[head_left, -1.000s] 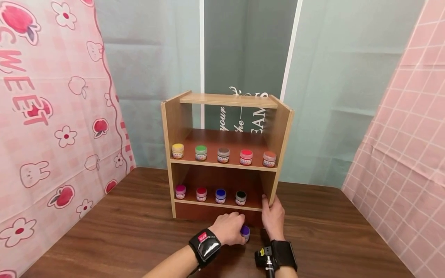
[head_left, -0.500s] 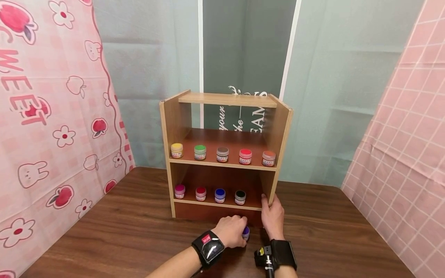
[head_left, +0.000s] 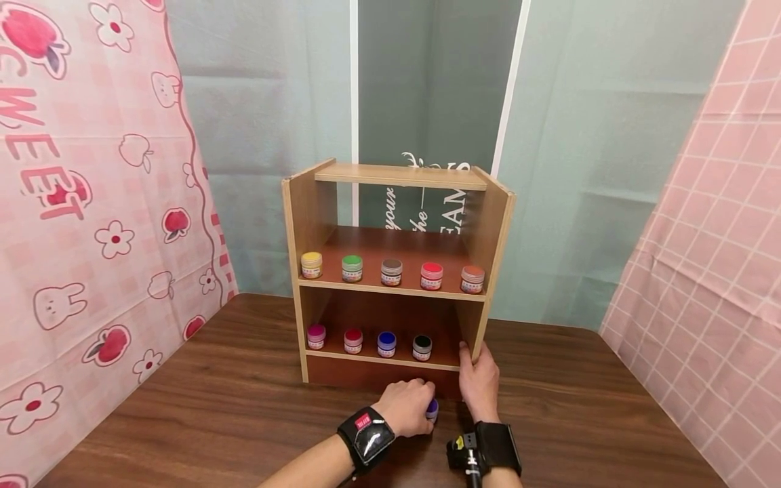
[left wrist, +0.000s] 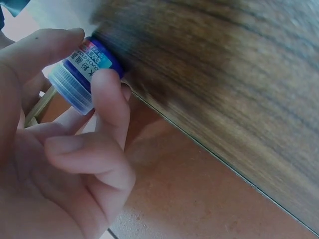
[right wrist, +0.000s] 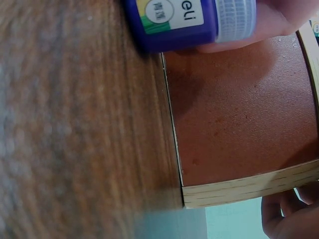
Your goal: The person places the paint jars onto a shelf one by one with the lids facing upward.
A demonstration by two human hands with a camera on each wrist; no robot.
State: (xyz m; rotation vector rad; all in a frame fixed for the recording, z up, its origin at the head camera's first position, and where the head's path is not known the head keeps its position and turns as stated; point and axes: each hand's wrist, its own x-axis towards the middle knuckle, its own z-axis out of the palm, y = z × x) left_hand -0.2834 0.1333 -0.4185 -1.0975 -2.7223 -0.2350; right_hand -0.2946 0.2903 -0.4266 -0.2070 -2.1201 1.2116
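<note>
Low in front of the wooden shelf unit (head_left: 399, 175), my left hand (head_left: 403, 408) pinches a small purple paint jar (head_left: 432, 411) between thumb and fingers. In the left wrist view the jar (left wrist: 88, 62) has a clear ribbed lid, and its base is at the wooden table surface. The right wrist view shows the label of the same jar (right wrist: 172, 15) close up. My right hand (head_left: 479, 381) grips the lower front edge of the unit's right side panel, thumb on the inner side. Its fingers (right wrist: 294, 216) appear beyond that panel in the right wrist view.
Yellow, green, brown, red and orange-brown paint jars line the upper shelf (head_left: 399, 290). On the lower shelf (head_left: 384, 359) stand magenta, dark red, blue and black-topped jars (head_left: 422, 348). The wooden table (head_left: 549, 407) extends around the unit, with fabric behind and at both sides.
My left hand has shifted very slightly to the right with the purple paint jar. The right hand keeps its grip on the side panel, and the shelved jars stay in place.
</note>
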